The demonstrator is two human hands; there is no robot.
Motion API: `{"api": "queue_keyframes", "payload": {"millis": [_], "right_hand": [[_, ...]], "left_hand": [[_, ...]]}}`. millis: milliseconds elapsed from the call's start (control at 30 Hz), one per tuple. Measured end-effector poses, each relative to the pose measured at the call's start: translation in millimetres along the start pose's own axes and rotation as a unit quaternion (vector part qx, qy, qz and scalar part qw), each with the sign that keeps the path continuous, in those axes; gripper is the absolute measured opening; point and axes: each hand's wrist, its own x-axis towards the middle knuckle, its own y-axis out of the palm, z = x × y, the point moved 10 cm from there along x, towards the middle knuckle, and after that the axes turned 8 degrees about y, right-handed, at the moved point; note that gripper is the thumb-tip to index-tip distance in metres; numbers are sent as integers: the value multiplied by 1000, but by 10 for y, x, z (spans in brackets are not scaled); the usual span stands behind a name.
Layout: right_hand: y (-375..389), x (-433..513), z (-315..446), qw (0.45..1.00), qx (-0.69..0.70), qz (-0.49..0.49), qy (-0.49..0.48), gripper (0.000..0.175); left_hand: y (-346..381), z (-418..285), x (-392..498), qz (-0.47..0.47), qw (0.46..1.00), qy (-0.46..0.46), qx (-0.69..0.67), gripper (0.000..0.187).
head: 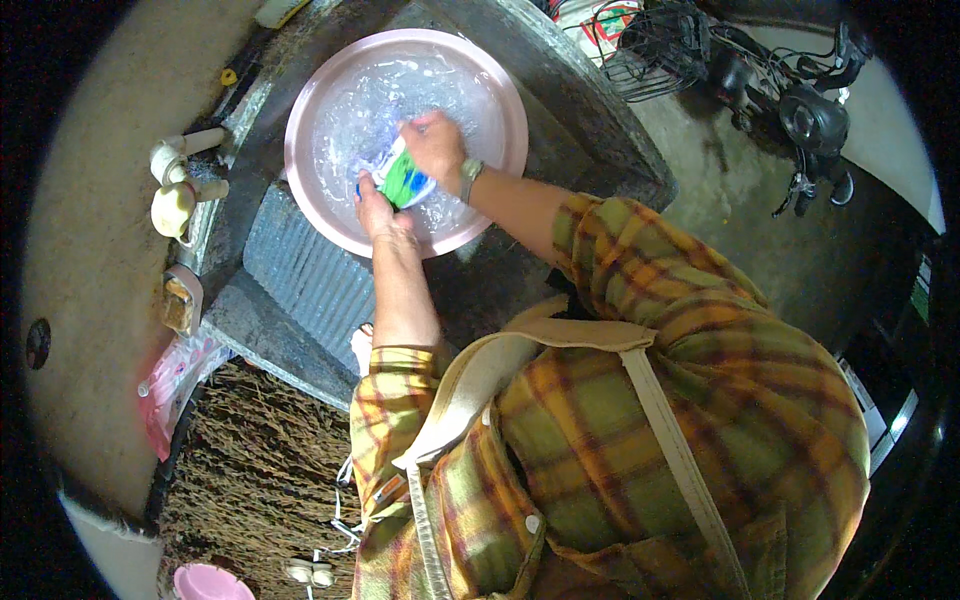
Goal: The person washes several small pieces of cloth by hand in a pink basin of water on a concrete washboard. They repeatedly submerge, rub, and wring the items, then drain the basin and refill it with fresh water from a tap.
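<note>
A pale pink plastic basin (298,161) of sudsy water (352,97) stands in a dark stone sink. Over the water I hold a wet white cloth item with green and blue patches (399,180); its exact kind is hard to tell. My left hand (382,210) grips its lower left side, thumb up, near the basin's front rim. My right hand (435,146), with a watch (470,178) on the wrist, is closed on the upper part and slightly blurred. Both hands are inside the basin's outline.
A ribbed washboard slope (307,259) lies left of the basin. White pipe fittings (172,187) and a soap dish (182,300) line the left wall. A pink plastic bag (176,390) hangs below. A motorbike (802,112) stands at upper right, and a pink bowl (212,583) at bottom left.
</note>
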Motion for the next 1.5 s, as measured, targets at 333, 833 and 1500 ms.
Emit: {"api": "queue_keyframes", "payload": {"millis": [333, 833, 1500], "right_hand": [[771, 165, 204, 883, 248, 395, 60, 48], [-254, 456, -157, 992, 50, -119, -6, 24], [-406, 568, 112, 984, -135, -102, -57, 39]], "left_hand": [[387, -267, -450, 88, 993, -39, 71, 51], [-95, -315, -528, -114, 973, 47, 193, 37], [319, -331, -644, 60, 983, -44, 170, 56]]}}
